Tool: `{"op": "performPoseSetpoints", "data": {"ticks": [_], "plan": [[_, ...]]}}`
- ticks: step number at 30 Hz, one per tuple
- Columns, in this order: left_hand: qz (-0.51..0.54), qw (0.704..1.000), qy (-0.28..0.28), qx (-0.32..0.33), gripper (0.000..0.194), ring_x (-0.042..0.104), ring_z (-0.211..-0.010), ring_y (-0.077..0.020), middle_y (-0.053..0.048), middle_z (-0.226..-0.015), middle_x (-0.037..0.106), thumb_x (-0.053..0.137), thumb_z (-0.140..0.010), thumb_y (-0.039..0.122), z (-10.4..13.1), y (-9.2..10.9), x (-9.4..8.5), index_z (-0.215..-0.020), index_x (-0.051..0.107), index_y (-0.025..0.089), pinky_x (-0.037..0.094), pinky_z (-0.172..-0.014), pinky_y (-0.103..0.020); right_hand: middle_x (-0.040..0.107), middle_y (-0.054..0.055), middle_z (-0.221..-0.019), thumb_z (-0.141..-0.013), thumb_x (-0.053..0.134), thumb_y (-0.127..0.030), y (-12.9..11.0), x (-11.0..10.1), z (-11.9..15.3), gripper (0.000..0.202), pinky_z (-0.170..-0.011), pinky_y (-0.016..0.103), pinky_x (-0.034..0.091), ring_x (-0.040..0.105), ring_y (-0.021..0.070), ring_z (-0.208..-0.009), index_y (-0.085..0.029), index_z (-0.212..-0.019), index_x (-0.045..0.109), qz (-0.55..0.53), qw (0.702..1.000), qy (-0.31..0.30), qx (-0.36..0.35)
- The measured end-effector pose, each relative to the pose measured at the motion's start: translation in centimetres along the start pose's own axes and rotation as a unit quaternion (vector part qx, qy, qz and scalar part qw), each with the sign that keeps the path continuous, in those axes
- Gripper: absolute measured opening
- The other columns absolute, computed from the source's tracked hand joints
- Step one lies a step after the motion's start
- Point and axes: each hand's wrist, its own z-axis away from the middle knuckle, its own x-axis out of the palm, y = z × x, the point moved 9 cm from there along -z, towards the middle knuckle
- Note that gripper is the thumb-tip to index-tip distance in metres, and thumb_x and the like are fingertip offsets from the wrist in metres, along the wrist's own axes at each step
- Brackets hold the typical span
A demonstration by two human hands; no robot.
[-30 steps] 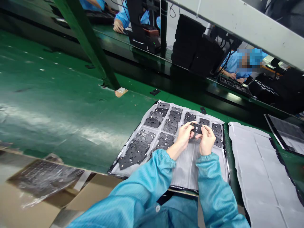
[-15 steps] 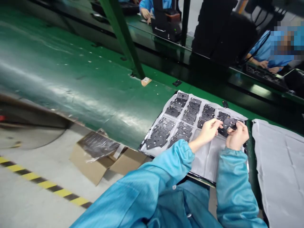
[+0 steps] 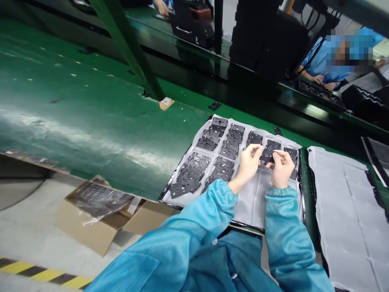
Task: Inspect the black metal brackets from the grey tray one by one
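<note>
Between my two hands is a small, thin black plate (image 3: 268, 155) with cutouts, raised over the far part of a compartment tray (image 3: 252, 209) lined with white film. My right hand (image 3: 282, 167) pinches its right side between thumb and fingers. At the plate's left edge, my left hand (image 3: 249, 163) is closed with thumb and fingertips together. Overlapping black plates (image 3: 190, 174) of the same kind fill several tray compartments to the left and behind. My fingers cover part of the held plate and some plates beneath.
A second white-lined tray (image 3: 343, 211) lies to the right. A green post (image 3: 130, 52) rises from the green bench (image 3: 100, 129). Below its edge stands an open cardboard box (image 3: 91, 227) with plastic-wrapped contents. Across the bench, a co-worker's hands (image 3: 325, 83) are over a dark tray.
The view has shifted, so the tray appears farther left. My hands have come closer together around the plate, which is now held flatter between them.
</note>
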Motion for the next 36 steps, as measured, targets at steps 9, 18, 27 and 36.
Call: {"op": "performPoseSetpoints", "data": {"ticks": [9,18,27,36], "plan": [[0.012,0.999,-0.034,-0.011,0.023,0.050,-0.049,-0.0058,-0.004,-0.088,0.066,0.058,-0.079,0.022,-0.4,-0.3,0.6,-0.099,0.068,0.016,0.039,-0.044,-0.019,0.058,-0.004,-0.063,-0.078,0.067,-0.040,0.1,0.4,0.1,0.027,-0.039,0.023,0.043,0.050,0.0087,-0.038,-0.017,-0.092,0.059,-0.007,1.000,-0.005,0.008],[0.064,0.997,0.006,-0.053,0.020,0.058,-0.067,-0.0114,-0.004,-0.085,0.068,0.060,-0.073,0.025,-1.2,-1.7,-0.5,-0.086,0.071,0.014,0.043,-0.052,-0.018,0.059,-0.004,-0.065,-0.079,0.067,-0.038,-0.1,1.1,0.3,0.025,-0.040,0.022,0.044,0.052,0.0088,-0.041,-0.018,-0.091,0.059,-0.008,0.999,-0.048,-0.003],[0.095,0.994,-0.005,-0.062,0.019,0.065,-0.082,-0.0183,-0.006,-0.087,0.072,0.066,-0.065,0.025,-1.6,-0.6,-1.0,-0.079,0.070,0.014,0.051,-0.069,-0.026,0.060,-0.004,-0.066,-0.073,0.067,-0.050,0.5,2.4,0.8,0.034,-0.038,0.021,0.043,0.053,0.0085,-0.040,-0.020,-0.084,0.057,-0.050,0.993,-0.101,0.047],[0.022,0.998,0.035,0.053,0.009,0.066,-0.082,-0.0183,0.003,-0.077,0.073,0.066,-0.065,0.019,0.2,7.2,-4.8,-0.072,0.071,0.020,0.052,-0.084,-0.038,0.062,-0.002,-0.063,-0.082,0.051,-0.059,2.4,2.1,0.4,0.042,-0.037,0.018,0.035,0.049,0.0067,-0.037,-0.018,-0.079,0.059,-0.087,0.988,-0.119,0.054]]}}
